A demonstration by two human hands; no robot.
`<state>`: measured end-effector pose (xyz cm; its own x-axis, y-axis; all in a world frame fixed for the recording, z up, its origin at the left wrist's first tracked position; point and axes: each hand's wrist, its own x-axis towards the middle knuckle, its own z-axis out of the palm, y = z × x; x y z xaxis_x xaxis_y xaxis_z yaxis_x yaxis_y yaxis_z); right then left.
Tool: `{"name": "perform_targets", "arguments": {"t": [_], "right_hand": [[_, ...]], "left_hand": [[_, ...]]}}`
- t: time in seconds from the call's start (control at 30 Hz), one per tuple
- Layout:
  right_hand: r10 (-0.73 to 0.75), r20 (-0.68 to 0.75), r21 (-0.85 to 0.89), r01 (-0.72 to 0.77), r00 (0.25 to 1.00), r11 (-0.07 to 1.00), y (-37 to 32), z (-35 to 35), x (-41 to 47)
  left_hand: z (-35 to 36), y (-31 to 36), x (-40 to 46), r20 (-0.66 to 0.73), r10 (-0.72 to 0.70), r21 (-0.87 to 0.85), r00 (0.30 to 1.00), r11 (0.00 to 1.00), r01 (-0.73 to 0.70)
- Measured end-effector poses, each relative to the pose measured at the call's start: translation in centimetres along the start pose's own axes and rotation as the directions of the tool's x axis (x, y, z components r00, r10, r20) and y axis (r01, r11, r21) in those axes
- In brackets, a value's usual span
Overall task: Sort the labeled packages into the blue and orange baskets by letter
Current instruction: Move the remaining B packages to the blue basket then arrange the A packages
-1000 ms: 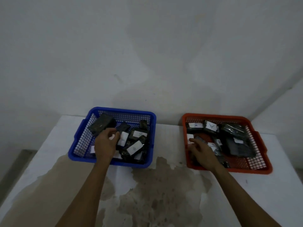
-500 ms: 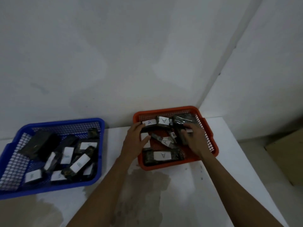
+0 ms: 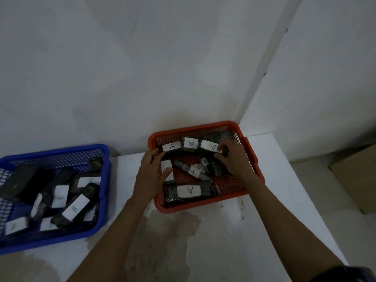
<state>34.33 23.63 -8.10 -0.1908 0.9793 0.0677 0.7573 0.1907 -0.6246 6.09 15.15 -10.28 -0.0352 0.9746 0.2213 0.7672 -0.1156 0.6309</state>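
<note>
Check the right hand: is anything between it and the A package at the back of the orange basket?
Nothing visible. The right hand is already on that A package, fingers over its label, inside the orange basket. The left hand is at the basket's left side, not in the way.

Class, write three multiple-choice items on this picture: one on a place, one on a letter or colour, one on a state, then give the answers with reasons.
1. Where are both hands?
A. over the blue basket
B. over the orange basket
C. flat on the table

2. Which letter shows on the labels in the orange basket?
A. A
B. B
C. C

3. What is the right hand doing?
A. hanging free
B. gripping the basket rim
C. holding a labelled package

Answers:
1 B: left hand and right hand are both inside the orange basket, not the blue basket.
2 A: every readable label there shows A.
3 C: its fingers close on the labelled package.
</note>
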Motion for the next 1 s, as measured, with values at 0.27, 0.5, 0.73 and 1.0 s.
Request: {"name": "perform_targets", "arguments": {"t": [0.27, 0.5, 0.73, 1.0], "right_hand": [[-0.012, -0.030, 0.021, 0.012, 0.999, 1.000, 0.2, 0.2, -1.6], [0.030, 0.175, -0.096, -0.013, 0.984, 0.995, 1.4, -1.7, -4.3], [0.034, 0.131, -0.017, -0.032, 0.991, 0.999, 2.5, -2.5, -7.5], [0.054, -0.014, -0.054, -0.055, 0.998, 0.997, 2.7, -1.0, -8.5]], "left_hand": [[-0.6, 0.3, 0.1, 0.039, 0.004, 0.037, 0.999, 0.999, -0.005], [-0.4, 1.0, 1.5, 0.022, 0.060, 0.104, 0.998, 0.993, -0.062], [2.2, 2.7, 7.0, 0.247, 0.081, 0.022, 0.966, 0.996, -0.089], [4.1, 2.2, 9.5, 0.242, 0.108, 0.333, 0.964, 0.924, -0.187]]}}
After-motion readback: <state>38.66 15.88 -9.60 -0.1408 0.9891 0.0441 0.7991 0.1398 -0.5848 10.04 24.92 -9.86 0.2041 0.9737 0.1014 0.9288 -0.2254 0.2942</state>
